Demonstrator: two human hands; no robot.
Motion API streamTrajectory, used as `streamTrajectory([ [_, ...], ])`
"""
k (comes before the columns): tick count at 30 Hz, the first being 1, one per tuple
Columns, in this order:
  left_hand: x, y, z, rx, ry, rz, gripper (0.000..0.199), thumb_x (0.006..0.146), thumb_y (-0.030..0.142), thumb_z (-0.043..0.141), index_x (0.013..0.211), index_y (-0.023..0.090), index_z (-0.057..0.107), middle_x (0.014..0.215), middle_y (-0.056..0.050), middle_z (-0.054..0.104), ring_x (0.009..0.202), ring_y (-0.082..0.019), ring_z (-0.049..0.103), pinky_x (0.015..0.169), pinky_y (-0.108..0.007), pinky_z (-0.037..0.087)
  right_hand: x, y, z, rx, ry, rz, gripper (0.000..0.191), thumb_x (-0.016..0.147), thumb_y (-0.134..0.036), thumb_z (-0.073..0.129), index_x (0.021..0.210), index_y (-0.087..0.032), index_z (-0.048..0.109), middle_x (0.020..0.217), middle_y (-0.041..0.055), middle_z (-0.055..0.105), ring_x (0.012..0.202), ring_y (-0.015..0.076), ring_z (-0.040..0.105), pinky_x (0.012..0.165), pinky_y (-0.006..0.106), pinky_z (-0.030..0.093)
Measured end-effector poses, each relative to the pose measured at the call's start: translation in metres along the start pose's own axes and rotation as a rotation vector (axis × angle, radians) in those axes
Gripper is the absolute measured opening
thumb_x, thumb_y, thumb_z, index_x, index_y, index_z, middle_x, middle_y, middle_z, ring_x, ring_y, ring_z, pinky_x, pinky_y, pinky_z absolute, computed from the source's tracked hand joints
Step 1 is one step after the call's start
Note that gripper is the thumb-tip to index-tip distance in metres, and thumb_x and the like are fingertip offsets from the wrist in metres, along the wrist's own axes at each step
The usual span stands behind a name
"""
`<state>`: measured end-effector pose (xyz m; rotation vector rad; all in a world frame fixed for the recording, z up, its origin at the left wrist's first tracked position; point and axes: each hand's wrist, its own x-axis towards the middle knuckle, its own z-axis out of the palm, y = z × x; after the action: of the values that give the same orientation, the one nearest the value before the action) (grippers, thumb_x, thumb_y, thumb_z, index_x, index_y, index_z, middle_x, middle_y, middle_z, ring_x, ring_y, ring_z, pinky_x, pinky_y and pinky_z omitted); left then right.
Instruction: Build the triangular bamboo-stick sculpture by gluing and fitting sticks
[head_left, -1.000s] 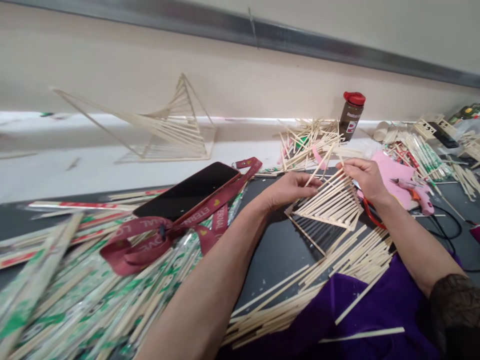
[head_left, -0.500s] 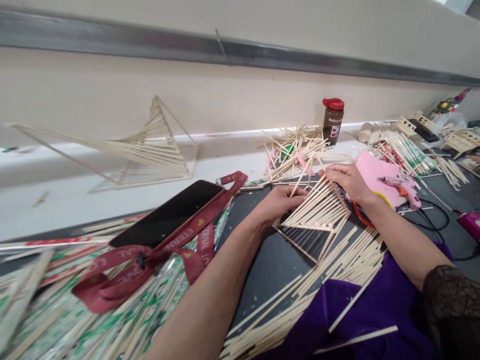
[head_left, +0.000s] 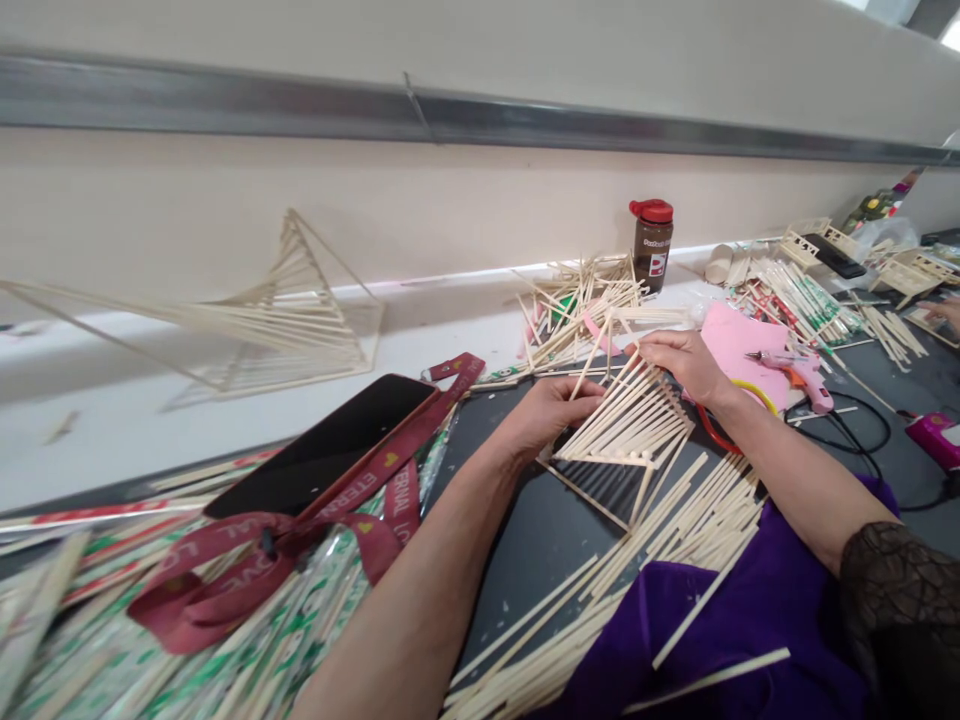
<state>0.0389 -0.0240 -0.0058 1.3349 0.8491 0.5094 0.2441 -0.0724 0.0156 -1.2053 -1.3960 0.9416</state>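
A model of pale wooden sticks (head_left: 619, 425), laid side by side in a slanted fan over a triangular frame, stands on the dark table (head_left: 517, 540). My left hand (head_left: 551, 412) grips its left side, thumb and fingers pressed together near a stick that juts upward. At the model's top corner, my right hand (head_left: 679, 360) pinches the stick ends; the fingertips are partly hidden. Loose sticks (head_left: 705, 515) lie just right of and below the model, some over purple cloth (head_left: 697, 620).
Behind are a stick pile (head_left: 585, 305), a red-capped bottle (head_left: 654, 245) and a finished-looking stick model (head_left: 300, 320). At right lie a pink glue gun (head_left: 806, 380), its cable and red-yellow scissors (head_left: 720, 430). A phone (head_left: 322, 440) with a red lanyard lies left. Another person's hand (head_left: 945, 312) shows far right.
The whole view has shifted slightly, so most things appear a little further left. Both hands keep their hold on the stick model, with little visible movement.
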Motion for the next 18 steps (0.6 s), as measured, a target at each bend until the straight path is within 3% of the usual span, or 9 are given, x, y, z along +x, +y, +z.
streamTrajectory([
  [10,0.001,0.004,0.001,0.031,0.007,-0.016,0.036,0.051,0.040,0.083,0.072,0.013,0.072,0.065,-0.002,0.069,0.057,-0.013,0.056,0.057,-0.024,0.043,0.001,-0.003,0.001,-0.059,-0.006,-0.047,0.021,0.079,-0.032,0.058,0.072,-0.017,0.071,0.074,-0.0004,0.071,0.071,0.0123,0.063,0.070,0.024,0.045],
  [13,0.002,0.007,0.001,0.029,0.060,-0.057,0.038,0.047,0.036,0.086,0.074,0.014,0.072,0.061,0.000,0.068,0.054,-0.013,0.057,0.054,-0.023,0.042,0.004,-0.006,0.000,-0.186,-0.002,-0.083,0.021,0.080,-0.031,0.055,0.075,-0.017,0.071,0.081,0.0012,0.071,0.080,0.0133,0.064,0.075,0.024,0.045],
  [15,0.002,0.009,0.001,0.006,0.052,-0.099,0.040,0.046,0.033,0.087,0.077,0.015,0.071,0.061,0.000,0.069,0.054,-0.014,0.059,0.054,-0.024,0.044,0.007,-0.009,-0.003,-0.319,0.070,-0.086,0.023,0.082,-0.034,0.055,0.083,-0.018,0.072,0.088,0.0016,0.072,0.084,0.0136,0.063,0.078,0.025,0.044],
  [18,-0.001,0.013,0.005,-0.007,0.051,-0.161,0.040,0.046,0.029,0.088,0.079,0.016,0.069,0.060,0.001,0.070,0.052,-0.015,0.060,0.052,-0.024,0.045,0.007,-0.022,-0.014,-0.458,0.109,-0.077,0.026,0.084,-0.038,0.054,0.082,-0.018,0.071,0.084,0.0010,0.071,0.080,0.0118,0.062,0.074,0.024,0.043],
])
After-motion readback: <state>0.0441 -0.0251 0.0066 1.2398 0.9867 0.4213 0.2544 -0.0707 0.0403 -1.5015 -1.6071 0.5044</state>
